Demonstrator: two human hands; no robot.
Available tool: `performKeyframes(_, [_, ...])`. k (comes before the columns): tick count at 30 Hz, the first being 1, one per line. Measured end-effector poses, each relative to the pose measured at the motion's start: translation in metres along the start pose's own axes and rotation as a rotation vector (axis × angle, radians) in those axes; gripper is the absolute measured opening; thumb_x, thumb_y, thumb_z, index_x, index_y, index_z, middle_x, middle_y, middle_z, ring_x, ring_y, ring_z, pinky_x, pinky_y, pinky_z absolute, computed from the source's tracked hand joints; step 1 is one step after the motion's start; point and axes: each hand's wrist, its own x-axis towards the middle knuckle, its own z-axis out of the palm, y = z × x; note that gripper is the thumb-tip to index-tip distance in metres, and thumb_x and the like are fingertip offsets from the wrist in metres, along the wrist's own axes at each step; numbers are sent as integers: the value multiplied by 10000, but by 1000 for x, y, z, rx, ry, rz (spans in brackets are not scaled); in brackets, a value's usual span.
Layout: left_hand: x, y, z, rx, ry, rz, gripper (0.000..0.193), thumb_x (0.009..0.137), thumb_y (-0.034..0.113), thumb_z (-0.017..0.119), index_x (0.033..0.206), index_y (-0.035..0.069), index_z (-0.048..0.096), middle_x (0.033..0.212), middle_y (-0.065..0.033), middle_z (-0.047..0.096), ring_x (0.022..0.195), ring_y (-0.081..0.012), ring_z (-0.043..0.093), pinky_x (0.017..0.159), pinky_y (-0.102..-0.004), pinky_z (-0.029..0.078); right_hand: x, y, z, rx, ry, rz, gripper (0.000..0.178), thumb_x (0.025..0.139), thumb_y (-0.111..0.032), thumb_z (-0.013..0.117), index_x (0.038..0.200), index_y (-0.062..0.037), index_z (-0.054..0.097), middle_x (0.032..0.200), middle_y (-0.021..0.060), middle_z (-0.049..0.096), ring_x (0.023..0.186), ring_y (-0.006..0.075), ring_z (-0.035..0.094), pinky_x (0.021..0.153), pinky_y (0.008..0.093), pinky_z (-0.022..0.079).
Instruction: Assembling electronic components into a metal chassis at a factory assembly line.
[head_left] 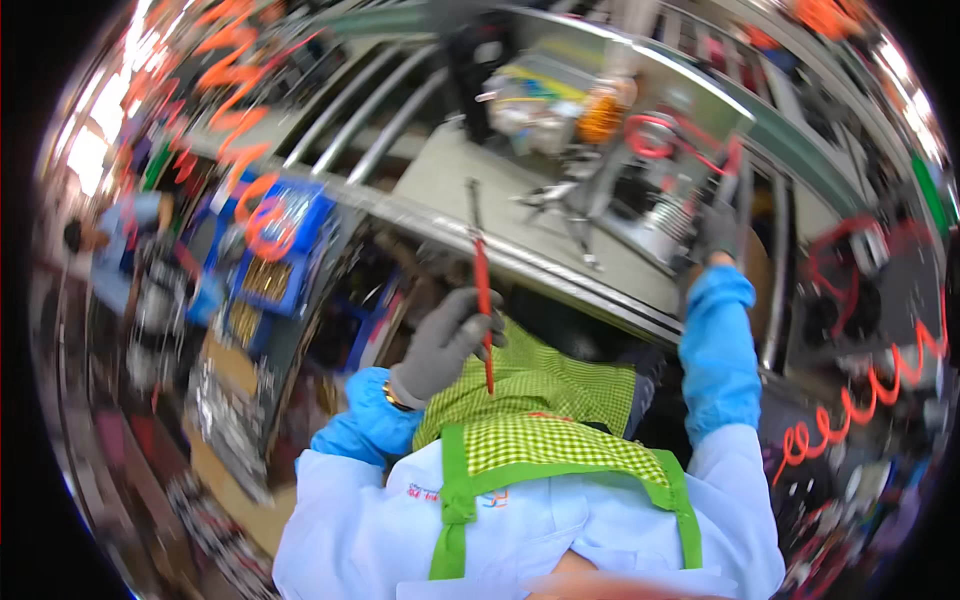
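My left hand [445,338], in a grey glove, is closed around a slim red tool [482,285] with a narrow dark end pointing up and away from me. It holds the tool upright over my lap, in front of the green checked apron [540,445]. My right hand [718,232], also gloved in grey, reaches forward to the right end of the workbench [440,185]. Beside it are a silver ribbed part [670,215] and a red looped piece [652,137]. Motion blur hides its fingers and anything in them.
Dark metal tools [575,200] lie mid-bench, with an orange coil [602,112] behind them. Metal roller bars [385,125] flank the bench. On the left stand blue bins [268,275] of small parts, below a coiled orange hose [235,75]. Another person [125,245] is at far left.
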Motion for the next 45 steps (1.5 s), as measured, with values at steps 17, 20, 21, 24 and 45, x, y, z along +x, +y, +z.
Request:
performKeyframes(17, [-230, -34, -489, 587, 1754, 614, 268, 973, 207, 473, 1159, 18, 513, 965, -101, 621, 808, -197, 629, 685, -310, 543, -184, -303, -44, 667, 242, -887, 378, 918, -76, 460, 1281, 27, 470, 1135, 171, 587, 959, 196, 568, 845, 311, 457])
performKeyframes(20, [-198, -34, -521, 572, 1771, 614, 268, 973, 203, 466, 1150, 9, 519, 952, -109, 645, 767, -191, 649, 683, -308, 545, -205, -335, 11, 601, -27, -1082, 337, 872, -31, 507, 1204, 24, 525, 1171, 164, 568, 929, 201, 581, 806, 305, 473])
performKeyframes(21, [-193, -36, -530, 594, 1784, 575, 266, 971, 197, 465, 1153, 10, 519, 961, -113, 654, 760, -196, 657, 674, -310, 545, -212, -349, 24, 513, -125, -1148, 329, 847, -15, 535, 1174, 24, 538, 1177, 169, 561, 931, 211, 588, 808, 308, 477])
performKeyframes(24, [-185, -43, -549, 609, 1812, 518, 259, 963, 184, 472, 1148, 12, 529, 975, -120, 672, 722, -200, 666, 656, -314, 540, -240, -379, 64, 371, -439, -1181, 349, 785, 23, 591, 1132, 22, 554, 1172, 190, 554, 971, 251, 602, 819, 325, 489])
performKeyframes(45, [-129, -51, -490, 857, 1601, 253, 421, 847, 329, 629, 1173, 77, 544, 1127, -166, 592, 1008, -347, 594, 827, -432, 486, -317, -522, 349, 276, -667, -1299, 207, 841, -109, 550, 1046, -101, 581, 973, 125, 625, 865, 342, 622, 726, 445, 503])
